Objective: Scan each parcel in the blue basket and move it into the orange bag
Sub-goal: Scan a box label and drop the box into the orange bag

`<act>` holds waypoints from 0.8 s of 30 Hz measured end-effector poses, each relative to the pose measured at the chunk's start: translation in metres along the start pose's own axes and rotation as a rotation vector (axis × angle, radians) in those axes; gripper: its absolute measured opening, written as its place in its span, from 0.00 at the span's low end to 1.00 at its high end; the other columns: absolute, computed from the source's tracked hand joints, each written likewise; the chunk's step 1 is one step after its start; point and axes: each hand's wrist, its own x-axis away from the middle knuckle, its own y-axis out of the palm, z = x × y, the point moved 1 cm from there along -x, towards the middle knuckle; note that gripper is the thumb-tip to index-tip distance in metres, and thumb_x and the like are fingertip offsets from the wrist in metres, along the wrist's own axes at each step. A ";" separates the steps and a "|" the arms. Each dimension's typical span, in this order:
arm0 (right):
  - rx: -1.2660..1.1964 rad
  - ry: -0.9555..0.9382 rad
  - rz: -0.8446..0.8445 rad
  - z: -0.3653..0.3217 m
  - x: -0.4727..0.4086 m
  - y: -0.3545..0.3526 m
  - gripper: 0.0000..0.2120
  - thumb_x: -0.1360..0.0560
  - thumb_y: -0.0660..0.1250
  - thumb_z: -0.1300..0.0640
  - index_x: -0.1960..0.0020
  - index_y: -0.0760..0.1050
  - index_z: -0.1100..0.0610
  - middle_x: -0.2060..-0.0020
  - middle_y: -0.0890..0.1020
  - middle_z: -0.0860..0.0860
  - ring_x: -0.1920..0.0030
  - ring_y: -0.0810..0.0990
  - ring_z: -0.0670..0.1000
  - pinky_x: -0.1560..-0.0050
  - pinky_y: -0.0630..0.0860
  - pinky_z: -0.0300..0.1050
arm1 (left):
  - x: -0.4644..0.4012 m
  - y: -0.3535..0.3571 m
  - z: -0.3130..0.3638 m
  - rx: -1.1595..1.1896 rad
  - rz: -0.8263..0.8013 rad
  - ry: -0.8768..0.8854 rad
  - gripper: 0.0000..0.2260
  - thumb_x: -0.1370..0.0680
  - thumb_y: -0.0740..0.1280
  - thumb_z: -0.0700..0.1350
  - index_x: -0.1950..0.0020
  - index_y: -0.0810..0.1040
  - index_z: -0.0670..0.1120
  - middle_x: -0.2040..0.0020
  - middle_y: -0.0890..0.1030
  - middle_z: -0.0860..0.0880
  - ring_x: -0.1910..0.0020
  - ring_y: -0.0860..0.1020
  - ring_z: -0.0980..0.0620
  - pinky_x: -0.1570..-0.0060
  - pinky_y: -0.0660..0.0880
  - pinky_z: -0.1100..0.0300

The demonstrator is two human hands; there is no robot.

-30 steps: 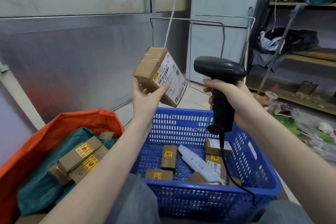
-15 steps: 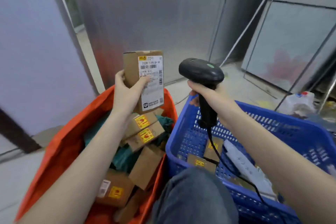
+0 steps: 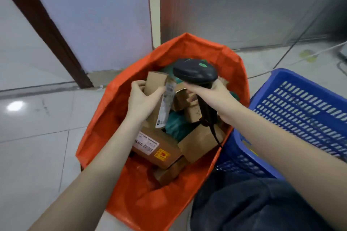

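- Over the mouth of the orange bag [image 3: 189,46], the left hand [image 3: 141,99] gripped a cardboard parcel [image 3: 156,88], fingers curled round its top edge, thumb on its near face, its white barcode label [image 3: 166,103] turned to the right.
- Just beside it, the right hand [image 3: 212,92] was wrapped round the handle of a black barcode scanner [image 3: 195,73], whose cable [image 3: 216,137] trailed down over the bag.
- Inside the bag lay other cardboard boxes [image 3: 163,148] and a green pouch [image 3: 174,123].
- To the right, on the tiled floor [image 3: 37,137], stood the blue basket [image 3: 300,107], touching the bag's side; its contents were out of view.
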 end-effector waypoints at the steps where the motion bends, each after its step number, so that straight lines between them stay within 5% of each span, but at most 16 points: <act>1: 0.002 0.008 -0.012 0.004 -0.003 0.004 0.11 0.25 0.71 0.56 0.44 0.76 0.50 0.61 0.81 0.44 0.70 0.80 0.40 0.67 0.74 0.29 | 0.000 0.001 -0.007 0.009 -0.011 -0.009 0.26 0.28 0.73 0.55 0.36 0.67 0.49 0.37 0.72 0.49 0.40 0.73 0.52 0.44 0.72 0.57; 5: 0.022 0.069 -0.034 0.014 -0.009 0.007 0.14 0.26 0.71 0.56 0.41 0.76 0.52 0.58 0.82 0.46 0.68 0.82 0.44 0.65 0.77 0.35 | -0.003 0.007 -0.009 0.055 -0.028 -0.014 0.30 0.25 0.68 0.58 0.27 0.63 0.50 0.29 0.69 0.49 0.32 0.69 0.51 0.34 0.68 0.55; 8: 0.005 0.100 0.001 0.012 -0.006 -0.007 0.07 0.26 0.71 0.57 0.50 0.78 0.49 0.66 0.83 0.45 0.67 0.82 0.47 0.60 0.80 0.45 | -0.001 0.014 0.006 0.082 -0.058 0.009 0.30 0.24 0.66 0.58 0.25 0.61 0.52 0.26 0.66 0.50 0.29 0.66 0.52 0.30 0.64 0.54; 11: 0.042 0.051 0.087 0.001 0.004 -0.035 0.05 0.26 0.71 0.58 0.51 0.78 0.52 0.62 0.82 0.48 0.63 0.81 0.49 0.59 0.78 0.43 | 0.010 0.027 0.031 0.115 -0.102 0.070 0.29 0.23 0.65 0.57 0.25 0.61 0.52 0.26 0.65 0.51 0.28 0.65 0.53 0.29 0.63 0.53; 17: 0.034 -0.011 0.270 -0.029 0.053 -0.122 0.02 0.26 0.70 0.59 0.54 0.78 0.56 0.64 0.81 0.51 0.73 0.78 0.46 0.66 0.77 0.42 | 0.051 0.074 0.094 0.144 -0.228 0.232 0.28 0.23 0.66 0.55 0.25 0.62 0.52 0.26 0.65 0.51 0.28 0.65 0.54 0.28 0.63 0.53; 24: 0.046 -0.012 0.506 -0.028 0.147 -0.240 0.05 0.26 0.69 0.58 0.53 0.77 0.61 0.66 0.80 0.51 0.71 0.78 0.49 0.60 0.76 0.45 | 0.124 0.177 0.154 0.161 -0.435 0.359 0.25 0.22 0.67 0.51 0.27 0.66 0.48 0.27 0.68 0.49 0.29 0.66 0.54 0.32 0.63 0.60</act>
